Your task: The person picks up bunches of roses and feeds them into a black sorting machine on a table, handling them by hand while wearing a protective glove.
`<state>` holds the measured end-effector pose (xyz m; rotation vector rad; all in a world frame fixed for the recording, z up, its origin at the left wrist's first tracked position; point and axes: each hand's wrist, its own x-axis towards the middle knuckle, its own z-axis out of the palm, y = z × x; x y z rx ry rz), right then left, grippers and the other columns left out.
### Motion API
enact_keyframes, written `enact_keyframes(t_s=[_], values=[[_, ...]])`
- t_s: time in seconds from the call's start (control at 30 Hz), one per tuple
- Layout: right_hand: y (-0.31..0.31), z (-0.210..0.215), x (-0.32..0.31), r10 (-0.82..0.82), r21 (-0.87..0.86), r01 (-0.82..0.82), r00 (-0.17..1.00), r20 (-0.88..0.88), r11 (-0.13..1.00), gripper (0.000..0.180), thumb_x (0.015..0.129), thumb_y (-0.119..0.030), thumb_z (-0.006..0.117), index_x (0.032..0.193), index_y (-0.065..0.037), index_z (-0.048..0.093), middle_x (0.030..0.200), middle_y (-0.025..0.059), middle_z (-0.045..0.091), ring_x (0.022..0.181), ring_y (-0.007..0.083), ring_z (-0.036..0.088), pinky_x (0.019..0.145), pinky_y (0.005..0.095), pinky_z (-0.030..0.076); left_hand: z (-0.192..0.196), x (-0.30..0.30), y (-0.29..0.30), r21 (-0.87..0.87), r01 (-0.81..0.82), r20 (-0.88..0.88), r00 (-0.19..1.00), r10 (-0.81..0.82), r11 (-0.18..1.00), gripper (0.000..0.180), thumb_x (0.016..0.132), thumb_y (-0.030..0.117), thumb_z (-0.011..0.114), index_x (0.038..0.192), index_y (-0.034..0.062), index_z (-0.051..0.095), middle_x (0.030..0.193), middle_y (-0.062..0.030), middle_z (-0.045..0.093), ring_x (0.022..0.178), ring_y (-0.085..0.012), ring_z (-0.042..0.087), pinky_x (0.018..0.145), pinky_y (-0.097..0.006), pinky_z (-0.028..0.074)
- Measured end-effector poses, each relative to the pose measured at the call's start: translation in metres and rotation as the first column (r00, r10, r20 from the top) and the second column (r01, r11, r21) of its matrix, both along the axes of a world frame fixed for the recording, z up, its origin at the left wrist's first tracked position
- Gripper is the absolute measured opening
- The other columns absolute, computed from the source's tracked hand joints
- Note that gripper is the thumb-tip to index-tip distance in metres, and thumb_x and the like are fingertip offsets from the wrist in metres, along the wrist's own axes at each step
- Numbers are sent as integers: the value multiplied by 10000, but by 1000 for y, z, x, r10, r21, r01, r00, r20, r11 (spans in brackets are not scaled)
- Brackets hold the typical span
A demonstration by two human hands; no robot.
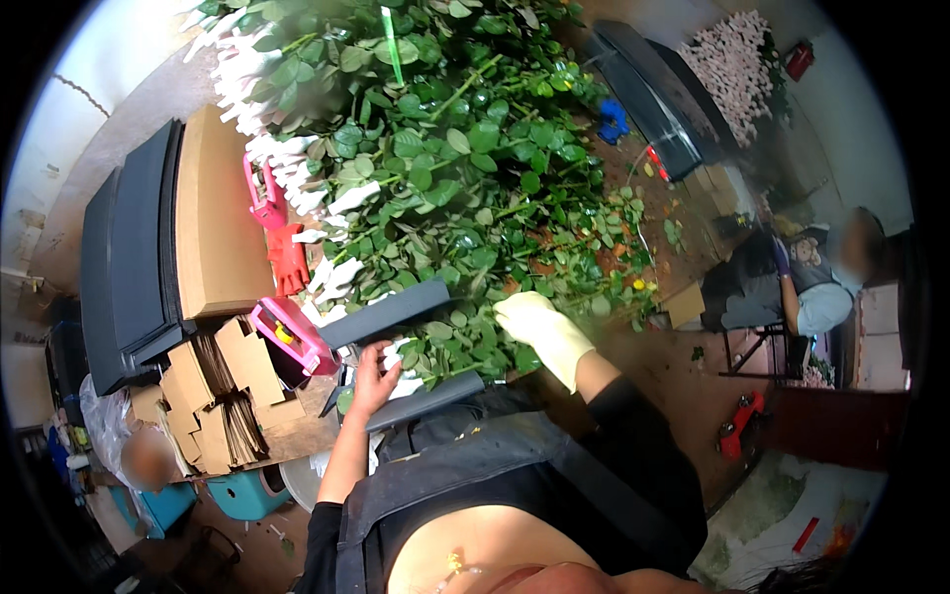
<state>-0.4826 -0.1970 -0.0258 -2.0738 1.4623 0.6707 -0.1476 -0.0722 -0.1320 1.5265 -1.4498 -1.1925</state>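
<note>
Head view: two hands present, the left hand (372, 384) bare, the right hand (547, 335) in a pale yellow glove. Two flat dark-grey panels (386, 312) flank one small bunch of green leafy stems (445, 348), one panel on its far side, one on its near side. Also counted: two pink plastic tape dispensers (315, 351) and one red glove (288, 259), beyond the left hand. One large heap of leafy stems (465, 188) lies farther off, its pieces too many to count. The small bunch lies between the hands, its white-wrapped end just beside the left fingers. Left fingers are curled, right fingers over leaves; whether either grasps anything cannot be told.
</note>
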Motion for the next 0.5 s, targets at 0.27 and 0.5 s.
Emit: enact_keyframes(t_s=[0.27,0.5], values=[[-132,42,66,306,-887,-75,949,77,456,230,850,-202,639,1040,-99,719,1209,140,703,1177,282,622,1011,392,484,-15,4,7,59,-47,-52,997,50,997,502,859,48,761,1299,29,521,1208,-133,580,1029,-217,630,822,-323,584],[-211,36,125,315,-634,442,601,734,634,174,935,-103,487,889,-76,652,886,117,647,896,267,607,841,333,487,-8,3,1,37,-14,4,1000,14,999,522,854,76,765,1309,21,513,1207,-122,577,1006,-214,625,818,-330,574]])
